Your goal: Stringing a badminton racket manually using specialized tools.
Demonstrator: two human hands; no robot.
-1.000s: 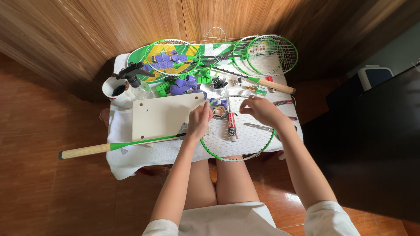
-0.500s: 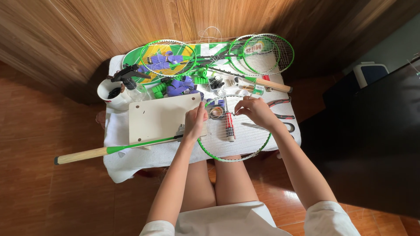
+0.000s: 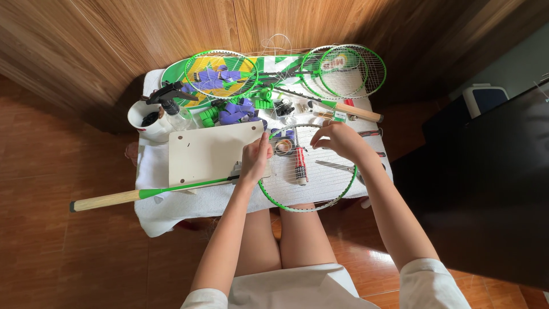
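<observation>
A green badminton racket [image 3: 309, 197] is laid flat on the white-clothed table [image 3: 154, 212], its head over the near edge. The frame's left side is gripped by the left hand [image 3: 255, 163], beside a beige board [image 3: 209, 153]. The strings are pinched by the right hand [image 3: 337, 140].

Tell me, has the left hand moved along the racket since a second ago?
No. The left hand stays at the racket throat, beside the board.
</observation>
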